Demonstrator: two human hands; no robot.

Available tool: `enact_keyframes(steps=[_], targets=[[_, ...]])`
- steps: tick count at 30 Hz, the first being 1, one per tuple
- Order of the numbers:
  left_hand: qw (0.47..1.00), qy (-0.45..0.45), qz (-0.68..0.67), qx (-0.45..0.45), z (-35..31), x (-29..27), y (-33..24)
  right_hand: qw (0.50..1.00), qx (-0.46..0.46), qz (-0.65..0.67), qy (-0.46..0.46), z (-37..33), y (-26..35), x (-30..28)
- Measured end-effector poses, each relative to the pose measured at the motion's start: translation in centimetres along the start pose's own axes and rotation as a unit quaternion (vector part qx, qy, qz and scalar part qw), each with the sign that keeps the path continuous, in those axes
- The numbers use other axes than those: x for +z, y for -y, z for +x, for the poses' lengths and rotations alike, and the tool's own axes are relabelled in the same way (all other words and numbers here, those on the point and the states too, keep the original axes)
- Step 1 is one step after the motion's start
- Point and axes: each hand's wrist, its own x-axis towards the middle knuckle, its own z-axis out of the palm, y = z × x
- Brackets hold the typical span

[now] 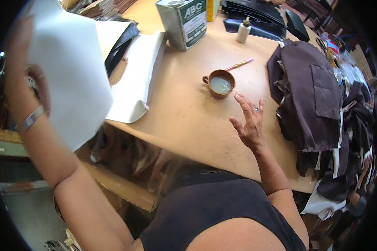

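At the far left my left hand (21,62), blurred by motion, is raised with a large white sheet (67,71) at its fingers; the sheet hangs in front of the table's edge. Its exact grip is smeared. My right hand (251,123) hovers over the tan table (180,121), fingers spread and holding nothing. Just beyond its fingertips stands a brown cup (220,83) of cloudy whitish liquid. Behind the cup lies a slim brush-like stick (240,64) with a pinkish end. Another white piece (136,79) lies on the table's left side, its edge curled.
A green and white metal can (183,23) and a small white squeeze bottle (243,30) stand at the back, near black sheets (255,29). Dark brown fabric pieces (310,92) pile up at the right. Below the table's left edge is a cardboard box (117,186).
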Motion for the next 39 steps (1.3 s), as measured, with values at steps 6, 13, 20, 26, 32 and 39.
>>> enact_keyframes(steps=[6,13,20,26,32,39], targets=[[0.966,0.218,0.019,0.138,-8.6,21.9,-1.1,0.96,0.103,0.257,0.024,-2.1,-1.1,-1.5],[0.753,0.425,-0.5,0.043,-25.8,20.8,-14.2,0.708,0.243,0.663,0.008,-4.1,-1.1,-5.0],[0.573,0.56,-0.598,0.014,-29.9,19.0,-22.6,0.705,0.227,0.672,-0.026,-7.0,-1.8,-5.8],[0.591,0.52,-0.607,0.107,-32.9,18.9,-26.6,0.701,0.214,0.674,-0.088,-9.1,-3.2,-7.0],[0.554,0.473,-0.685,-0.002,-32.6,20.1,-26.2,0.692,0.224,0.683,-0.064,-11.4,-5.3,-9.6],[0.633,0.449,-0.612,-0.152,-33.8,21.3,-20.8,0.68,0.274,0.674,-0.092,-11.8,-6.8,-11.1]])
